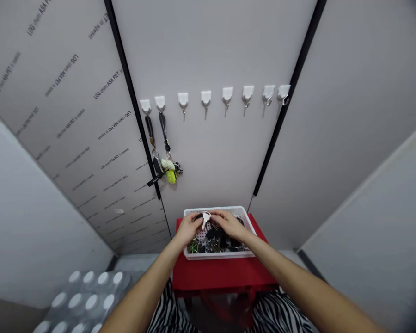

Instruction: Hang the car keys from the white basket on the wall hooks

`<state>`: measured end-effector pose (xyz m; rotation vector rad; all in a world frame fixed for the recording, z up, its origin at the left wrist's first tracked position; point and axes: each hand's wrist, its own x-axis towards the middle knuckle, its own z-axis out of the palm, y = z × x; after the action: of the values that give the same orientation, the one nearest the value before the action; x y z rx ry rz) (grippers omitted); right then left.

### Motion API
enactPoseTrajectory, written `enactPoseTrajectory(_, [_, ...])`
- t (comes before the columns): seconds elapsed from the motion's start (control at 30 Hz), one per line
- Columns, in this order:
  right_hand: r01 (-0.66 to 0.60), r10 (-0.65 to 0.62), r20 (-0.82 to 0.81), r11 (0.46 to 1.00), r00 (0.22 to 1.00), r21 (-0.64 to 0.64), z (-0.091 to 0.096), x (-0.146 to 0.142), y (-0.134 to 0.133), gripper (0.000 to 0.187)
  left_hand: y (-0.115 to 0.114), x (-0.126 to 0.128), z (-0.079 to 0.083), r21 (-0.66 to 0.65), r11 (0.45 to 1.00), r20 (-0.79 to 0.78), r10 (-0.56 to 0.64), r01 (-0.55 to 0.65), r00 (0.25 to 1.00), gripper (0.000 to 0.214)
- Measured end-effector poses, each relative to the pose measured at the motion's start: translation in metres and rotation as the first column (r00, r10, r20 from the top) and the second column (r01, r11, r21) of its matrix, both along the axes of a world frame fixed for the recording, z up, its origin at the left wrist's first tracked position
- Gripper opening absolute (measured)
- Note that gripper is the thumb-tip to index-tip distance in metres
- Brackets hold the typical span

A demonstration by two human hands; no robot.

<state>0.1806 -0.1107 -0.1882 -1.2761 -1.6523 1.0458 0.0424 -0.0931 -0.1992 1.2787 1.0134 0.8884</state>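
A silver key [206, 218] is held up between my two hands, over a white plastic basket [219, 256]. My left hand [187, 228] is closed at its left side, with something dark between the fingertips, perhaps part of the same keychain. The fingers of my right hand [229, 224] are closed on its right side, by the key's head. Below them, the basket holds a jumble of keychains [213, 244], mostly black and metal, with some green at the left. My hands hide part of the contents.
The basket stands on a red stool [222, 274]. Several white hooks [205, 98] line the wall panel ahead; keychains [171, 175] hang from the two leftmost. Black strips [125, 64] edge the panel. Wrapped bottles with white caps [75, 300] stand at lower left.
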Motion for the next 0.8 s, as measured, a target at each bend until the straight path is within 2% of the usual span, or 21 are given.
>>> enactPoseTrajectory(0.1, [-0.019,0.019,0.005,0.999,1.000,0.027,0.004,0.000,0.001,0.026,0.003,0.001,-0.004,0.065,0.998,-0.049,-0.013,0.017,0.999,0.018])
enactPoseTrajectory(0.2, [0.009,-0.014,0.072,0.998,0.997,0.066,0.007,0.000,0.003,0.019,0.005,-0.001,-0.003,0.174,0.984,-0.155,-0.016,0.044,0.988,0.021])
enactPoseTrajectory(0.3, [0.030,-0.048,0.164,0.993,0.985,0.112,0.013,0.001,0.006,0.013,0.006,-0.005,0.008,0.318,0.946,-0.297,0.041,0.059,0.954,0.022])
enactPoseTrajectory(0.37, [0.027,-0.053,0.204,0.991,0.978,0.129,0.018,0.002,0.009,0.014,0.006,-0.008,0.019,0.367,0.928,-0.345,0.064,0.072,0.936,0.020])
enactPoseTrajectory(0.47, [0.019,-0.058,0.237,0.987,0.970,0.162,0.027,0.002,0.013,0.018,0.007,-0.010,0.036,0.325,0.941,-0.304,0.010,0.094,0.953,0.018])
enactPoseTrajectory(0.6, [-0.021,-0.039,0.235,0.969,0.971,0.244,0.033,-0.003,0.013,0.018,0.013,-0.007,0.052,0.217,0.974,-0.142,-0.031,0.061,0.989,0.014])
enactPoseTrajectory(0.8, [0.139,-0.163,0.091,0.963,0.982,0.232,0.038,-0.015,0.015,0.017,0.014,-0.003,0.068,0.057,0.998,0.044,0.031,-0.034,0.999,0.008])
